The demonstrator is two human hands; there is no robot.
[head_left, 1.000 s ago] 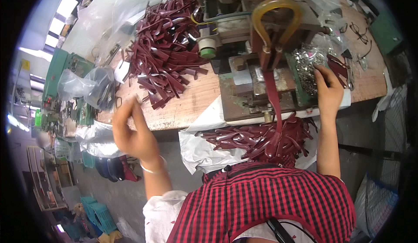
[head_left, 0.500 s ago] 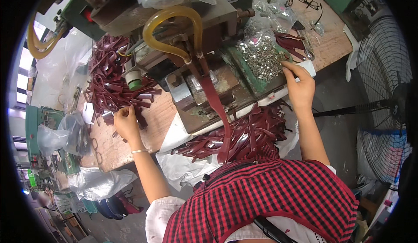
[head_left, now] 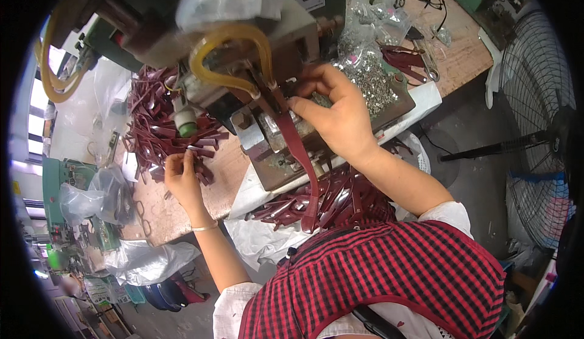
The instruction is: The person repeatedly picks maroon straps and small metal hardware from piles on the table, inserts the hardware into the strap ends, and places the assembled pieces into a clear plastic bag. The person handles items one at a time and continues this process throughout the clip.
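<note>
Far left, a grey-green machine [head_left: 56,184] was blurred and partly behind a clear bag [head_left: 106,193]. Next came the maroon pile [head_left: 161,123], its top edge partly blocked by press parts. The left hand [head_left: 184,184] was at the pile's lower right, fingers bent toward the thumb; a pale glint lay by the tips, but cannot tell whether they pinched a strip. In the middle, the press [head_left: 295,44] was blurred and half covered by a plastic bag [head_left: 228,1] and a yellow hose [head_left: 264,50]. The strap [head_left: 296,150] hung from the press over its front edge onto the lap pile [head_left: 337,196]; upper end hidden. The right hand [head_left: 340,117] reached in, fingers curled, thumb tip just beside the strap; fingertips partly hidden, so cannot tell if pinching anything. It partly blocked the metal bits [head_left: 374,83]. Far right, the fan [head_left: 538,144] was cut off by the dark rim.
</note>
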